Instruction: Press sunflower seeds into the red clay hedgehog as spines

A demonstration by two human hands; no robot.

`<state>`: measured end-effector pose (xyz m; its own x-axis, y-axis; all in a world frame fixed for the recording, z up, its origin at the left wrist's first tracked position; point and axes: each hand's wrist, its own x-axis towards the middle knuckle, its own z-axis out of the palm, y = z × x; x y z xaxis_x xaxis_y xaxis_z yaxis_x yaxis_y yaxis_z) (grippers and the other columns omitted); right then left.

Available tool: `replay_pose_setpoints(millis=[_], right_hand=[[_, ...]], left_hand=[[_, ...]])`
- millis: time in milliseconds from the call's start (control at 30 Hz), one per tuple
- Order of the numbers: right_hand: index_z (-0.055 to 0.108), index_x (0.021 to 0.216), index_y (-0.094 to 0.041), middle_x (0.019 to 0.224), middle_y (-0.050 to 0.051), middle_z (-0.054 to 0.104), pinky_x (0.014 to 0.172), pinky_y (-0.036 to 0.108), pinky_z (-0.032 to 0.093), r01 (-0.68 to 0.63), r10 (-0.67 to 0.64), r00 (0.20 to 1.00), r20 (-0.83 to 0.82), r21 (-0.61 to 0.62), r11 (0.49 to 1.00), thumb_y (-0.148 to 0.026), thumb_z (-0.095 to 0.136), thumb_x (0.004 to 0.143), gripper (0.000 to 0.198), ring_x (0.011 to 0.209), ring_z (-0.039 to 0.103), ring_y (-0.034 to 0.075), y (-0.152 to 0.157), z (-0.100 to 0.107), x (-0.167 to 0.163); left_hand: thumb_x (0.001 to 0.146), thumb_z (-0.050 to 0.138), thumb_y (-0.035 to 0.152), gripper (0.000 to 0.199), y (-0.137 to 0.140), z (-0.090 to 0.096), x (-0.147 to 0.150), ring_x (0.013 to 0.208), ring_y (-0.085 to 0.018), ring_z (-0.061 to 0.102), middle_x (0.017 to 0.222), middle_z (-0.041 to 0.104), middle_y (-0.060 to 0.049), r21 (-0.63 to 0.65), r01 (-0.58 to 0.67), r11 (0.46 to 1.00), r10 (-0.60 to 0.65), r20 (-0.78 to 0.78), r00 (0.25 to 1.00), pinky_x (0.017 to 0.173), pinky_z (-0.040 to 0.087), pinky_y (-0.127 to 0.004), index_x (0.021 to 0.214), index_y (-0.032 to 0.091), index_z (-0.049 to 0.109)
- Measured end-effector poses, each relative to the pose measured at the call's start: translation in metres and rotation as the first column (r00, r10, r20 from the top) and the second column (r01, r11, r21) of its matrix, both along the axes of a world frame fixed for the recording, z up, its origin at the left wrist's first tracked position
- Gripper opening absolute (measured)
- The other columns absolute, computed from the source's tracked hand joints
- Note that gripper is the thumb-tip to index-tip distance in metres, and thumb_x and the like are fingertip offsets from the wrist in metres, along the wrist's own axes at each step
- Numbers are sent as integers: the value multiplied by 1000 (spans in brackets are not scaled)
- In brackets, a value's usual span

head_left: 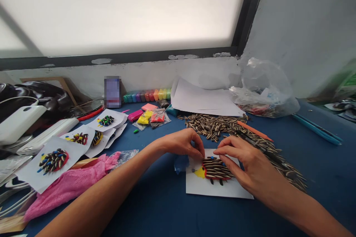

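On a white paper card (191, 187) lies a hedgehog picture (218, 170), with striped sunflower seeds as spines on red clay. It has a yellow clay face (199, 172), dark seed feet and small blue clay bits (212, 158) along its top. My left hand (187, 143) is over the card's upper left, thumb and fingertips pressed together beside the spines; anything between them is hidden. My right hand (241, 161) reaches over the card's right part. Its fingers stretch toward the hedgehog's top edge, thumb and forefinger tips slightly apart, with nothing visible between them.
Loose sunflower seeds (210, 125) lie behind and right of the card, with an orange pen-like tool (254, 130) among them. Clay packets (145, 117), paper sheets (200, 96) and a plastic bag (264, 92) stand behind. Finished-looking seed cards (54, 161) and a pink cloth (69, 185) lie left.
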<state>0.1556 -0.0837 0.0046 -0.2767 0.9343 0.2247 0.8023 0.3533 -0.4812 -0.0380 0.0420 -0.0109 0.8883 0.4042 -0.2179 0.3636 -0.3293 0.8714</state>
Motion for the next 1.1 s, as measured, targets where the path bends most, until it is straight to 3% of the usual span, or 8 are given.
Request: replay_pose_setpoints(millis=[833,1100], right_hand=[[72,95,-23,95,6,61,76,37,49,-46,47,998,39,-36,998,-14,47,94,26,84,61,19,0,-6,-3],[71,102,-21,96,7,62,74,36,50,-43,42,998,43,38,998,-15,47,94,26,84,60,19,2,-9,1]], left_hand=[[74,72,20,9,2,-3,1,72,-12,62,78,72,-2,-9,-2,1000,2,18,1000,66,46,-20,80,15,76],[74,71,20,9,2,-3,0,71,-12,61,76,70,-1,-8,11,1000,-10,26,1000,66,45,-20,79,15,76]])
